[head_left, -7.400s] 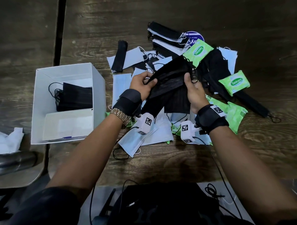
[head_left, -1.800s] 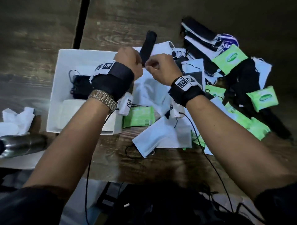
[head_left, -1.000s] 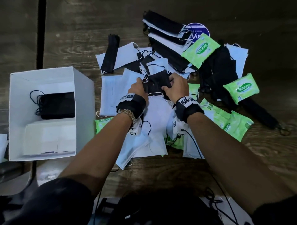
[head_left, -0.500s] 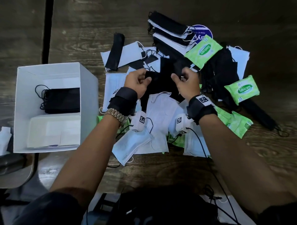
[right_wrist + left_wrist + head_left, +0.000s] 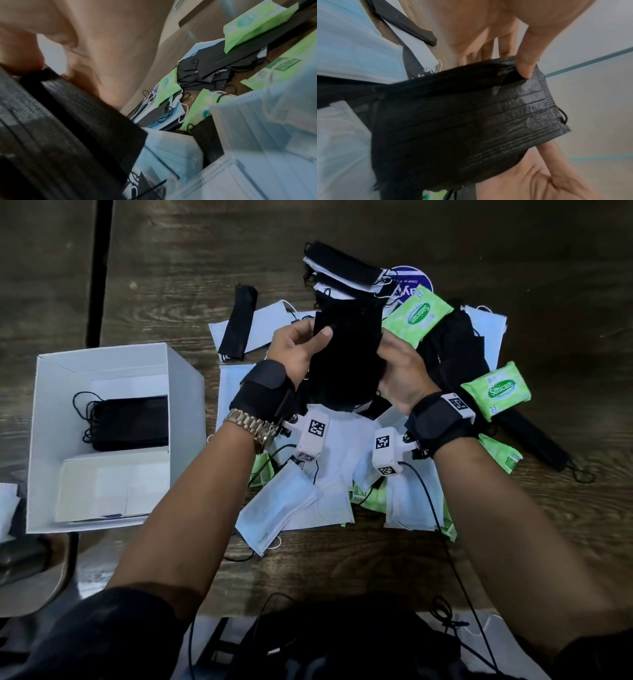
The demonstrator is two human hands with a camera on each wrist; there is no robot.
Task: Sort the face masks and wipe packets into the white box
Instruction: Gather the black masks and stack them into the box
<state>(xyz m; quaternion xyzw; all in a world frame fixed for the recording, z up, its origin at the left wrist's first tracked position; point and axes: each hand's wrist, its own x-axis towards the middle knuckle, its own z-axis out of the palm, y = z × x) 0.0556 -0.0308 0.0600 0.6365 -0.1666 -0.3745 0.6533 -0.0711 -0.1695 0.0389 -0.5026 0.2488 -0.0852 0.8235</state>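
Note:
Both hands hold a black face mask (image 5: 346,361) above the pile in the middle of the table. My left hand (image 5: 298,344) pinches its left edge, thumb on top. My right hand (image 5: 399,364) grips the right edge. In the left wrist view the pleated black mask (image 5: 471,119) hangs from my left thumb and fingers (image 5: 526,63). In the right wrist view the same mask (image 5: 56,121) fills the lower left. The white box (image 5: 185,392) stands at the left with black masks (image 5: 132,422) in its far compartment. Green wipe packets (image 5: 416,316) (image 5: 496,392) lie on the pile.
White masks (image 5: 274,515) and more green packets (image 5: 500,453) spread under my wrists. Further black masks (image 5: 342,266) lie at the far side, and one folded black mask (image 5: 239,323) lies apart near the box. Cables run down from both wrist cameras. A grey object (image 5: 20,556) sits at the left edge.
Both hands have lifted a black mask off the pile and now hold it raised between them; 1.8 s ago they were over the box.

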